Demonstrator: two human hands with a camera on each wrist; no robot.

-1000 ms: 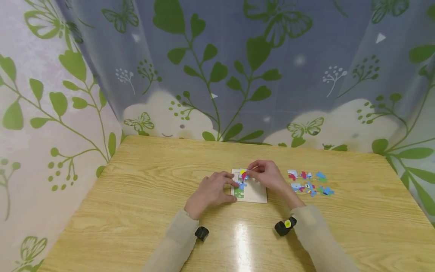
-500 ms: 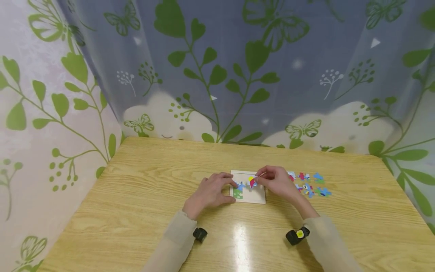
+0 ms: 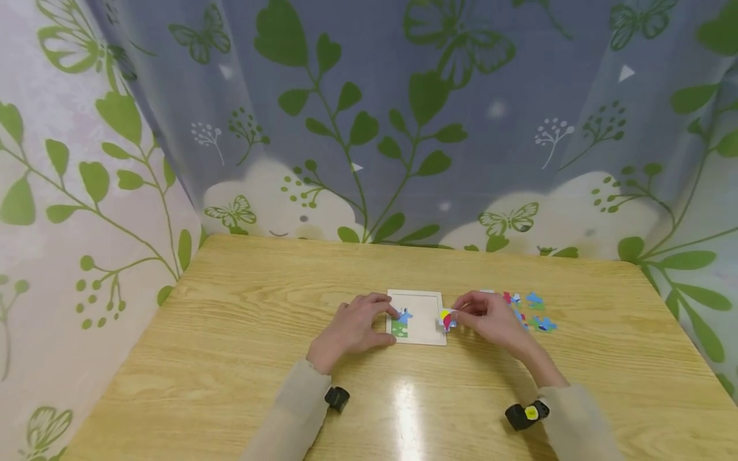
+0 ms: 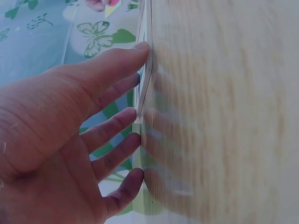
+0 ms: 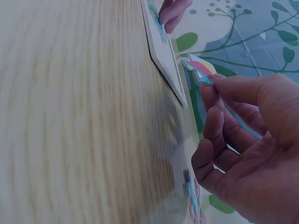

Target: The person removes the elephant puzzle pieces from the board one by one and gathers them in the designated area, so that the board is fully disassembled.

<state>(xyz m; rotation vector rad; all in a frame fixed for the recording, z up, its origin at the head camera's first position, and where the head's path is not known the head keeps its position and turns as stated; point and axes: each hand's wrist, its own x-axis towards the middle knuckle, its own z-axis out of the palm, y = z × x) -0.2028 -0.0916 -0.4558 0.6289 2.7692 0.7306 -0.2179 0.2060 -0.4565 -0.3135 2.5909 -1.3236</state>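
A square jigsaw tray (image 3: 425,320) lies on the table, with a few blue and green pieces (image 3: 400,329) fitted along its left side. My left hand (image 3: 350,328) rests at the tray's left edge, fingertips on the pieces and thumb near the lower left corner; its fingers are relaxed in the left wrist view. Over the tray's right edge, my right hand (image 3: 494,321) pinches a yellow, red and blue jigsaw piece (image 3: 446,319) between thumb and index finger. In the right wrist view that piece (image 5: 202,68) is held tilted, off the table.
Several loose jigsaw pieces (image 3: 535,300) lie in two rows right of the tray, partly hidden by the right hand. The wooden table (image 3: 259,282) meets a leaf-patterned curtain (image 3: 369,128) at its back and sides.
My right hand has lifted the yellow and red piece from the tray's upper left and carried it right, to the tray's right edge. The left hand has stayed in place.
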